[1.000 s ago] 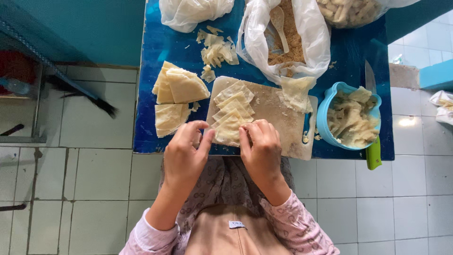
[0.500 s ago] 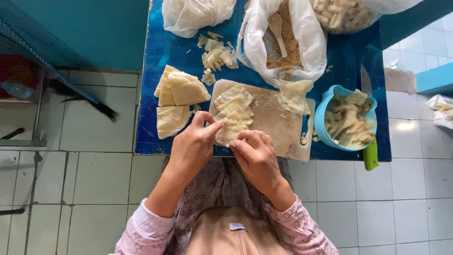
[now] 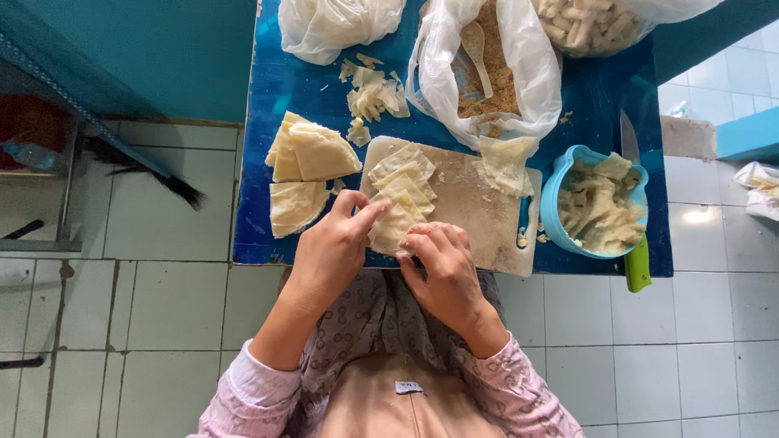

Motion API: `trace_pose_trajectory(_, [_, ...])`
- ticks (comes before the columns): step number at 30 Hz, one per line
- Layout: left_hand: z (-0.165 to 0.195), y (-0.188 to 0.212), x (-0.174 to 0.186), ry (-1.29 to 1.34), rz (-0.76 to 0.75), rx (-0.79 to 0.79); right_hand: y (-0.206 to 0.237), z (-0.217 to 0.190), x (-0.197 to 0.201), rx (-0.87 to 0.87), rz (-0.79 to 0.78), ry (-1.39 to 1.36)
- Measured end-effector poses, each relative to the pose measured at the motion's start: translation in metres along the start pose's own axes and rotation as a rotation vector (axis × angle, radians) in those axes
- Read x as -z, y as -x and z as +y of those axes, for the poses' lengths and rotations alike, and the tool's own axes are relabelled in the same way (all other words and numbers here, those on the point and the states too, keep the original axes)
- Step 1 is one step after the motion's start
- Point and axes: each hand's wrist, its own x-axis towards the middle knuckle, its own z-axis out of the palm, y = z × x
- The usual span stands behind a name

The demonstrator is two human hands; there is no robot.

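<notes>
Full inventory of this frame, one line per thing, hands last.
Small blue table: one, against the teal wall.
Pale cutting board: one, at the table's near edge.
Cream pastry sheet pieces: a fanned stack, on the board's left.
Folded cream pastry triangles: two piles, left of the board.
Pastry scraps: loose heap, beyond the board.
White plastic bag of brown crumb filling with spoon: one, table centre.
Empty white bag: one, far left.
Blue plastic bowl of rolled pastries: one, right.
Green-handled knife: one, right edge.
Left hand: pinching the nearest sheet.
Right hand: fingertips on the same sheet.
</notes>
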Motion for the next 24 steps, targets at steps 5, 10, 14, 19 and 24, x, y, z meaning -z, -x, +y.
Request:
trace_pose_trajectory(5, [-0.009, 0.006, -0.006, 0.201, 0.002, 0.138, 0.001, 0.0, 0.003, 0.0, 0.019, -0.068])
trace_pose_trajectory(10, [-0.015, 0.015, -0.002, 1.47, 0.163, 0.377, 0.001, -0.004, 0.009, -0.082, 0.213, -0.271])
trace_pose_trajectory(14, [0.011, 0.02, -0.004, 1.806, 0.116, 0.443, 0.002, -0.021, 0.009, -0.109, 0.143, -0.418])
trace_pose_trajectory(19, [0.052, 0.026, -0.014, 1.832, 0.018, 0.376, 0.01, -0.04, 0.007, -0.074, 0.124, -0.45])
trace_pose_trajectory(24, [0.063, 0.039, -0.023, 1.714, 0.003, 0.391, 0.033, -0.019, 0.022, -0.381, 0.107, -1.029])
